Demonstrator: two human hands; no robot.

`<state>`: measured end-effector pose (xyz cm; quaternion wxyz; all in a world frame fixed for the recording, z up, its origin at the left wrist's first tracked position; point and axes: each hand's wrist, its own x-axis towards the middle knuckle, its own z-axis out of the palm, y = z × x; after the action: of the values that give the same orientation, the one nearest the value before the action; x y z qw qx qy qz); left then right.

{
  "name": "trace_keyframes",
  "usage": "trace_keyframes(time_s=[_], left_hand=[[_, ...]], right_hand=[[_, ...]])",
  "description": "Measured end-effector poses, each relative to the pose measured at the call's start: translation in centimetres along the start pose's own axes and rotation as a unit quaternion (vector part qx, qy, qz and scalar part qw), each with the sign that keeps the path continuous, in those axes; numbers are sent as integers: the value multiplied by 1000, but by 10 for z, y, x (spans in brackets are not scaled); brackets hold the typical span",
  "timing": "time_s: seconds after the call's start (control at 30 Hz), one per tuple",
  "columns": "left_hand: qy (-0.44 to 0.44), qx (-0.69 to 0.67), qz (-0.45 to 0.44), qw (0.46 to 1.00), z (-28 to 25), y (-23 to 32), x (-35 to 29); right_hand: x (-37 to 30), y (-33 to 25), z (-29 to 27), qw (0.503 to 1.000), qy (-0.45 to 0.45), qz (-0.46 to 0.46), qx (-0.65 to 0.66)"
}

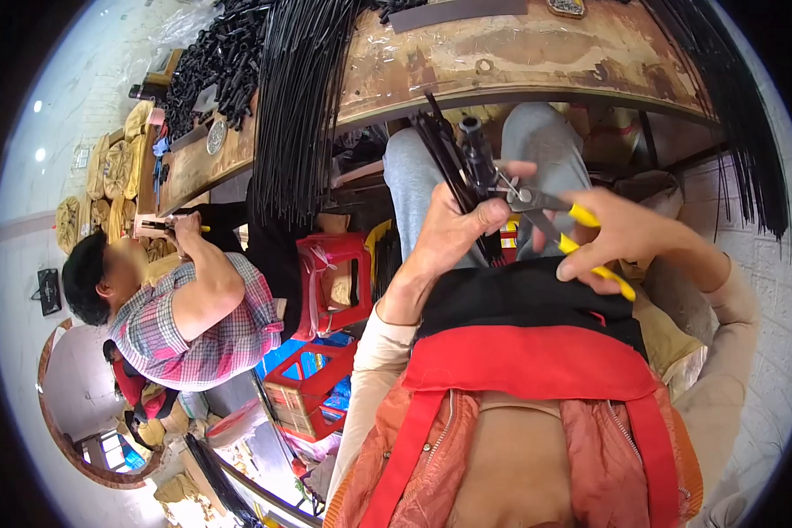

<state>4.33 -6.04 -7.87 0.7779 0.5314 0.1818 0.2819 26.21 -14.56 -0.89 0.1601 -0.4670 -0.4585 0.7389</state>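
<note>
My left hand (453,227) is closed around a black umbrella frame (478,160), a bundle of thin dark ribs with a tubular part at the top. The frame stands tilted over my lap, its lower end between my knees. In my right hand (635,231) are pliers (526,199) with yellow handles, their handles spread apart. The pliers' head is right beside the tubular part, next to my left thumb, where a bit of thin shiny wire shows. Whether the jaws grip the wire I cannot tell.
A worn wooden table (466,66) stands ahead. Long black rods (295,114) hang over its left edge, more rods (735,97) over its right. Black plastic parts (211,70) lie heaped at far left. Left sits a co-worker (198,299) holding a tool, near red stools (334,282).
</note>
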Motion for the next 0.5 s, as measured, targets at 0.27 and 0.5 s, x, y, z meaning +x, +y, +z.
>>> trace_keyframes(time_s=[0.27,0.5], left_hand=[[28,-12,15,999,0,1,5],[-22,-16,-6,1000,-9,3,1]], right_hand=[[-13,-7,-6,721,318,-291,-543],[-14,-22,-2,997,-7,62,-52]])
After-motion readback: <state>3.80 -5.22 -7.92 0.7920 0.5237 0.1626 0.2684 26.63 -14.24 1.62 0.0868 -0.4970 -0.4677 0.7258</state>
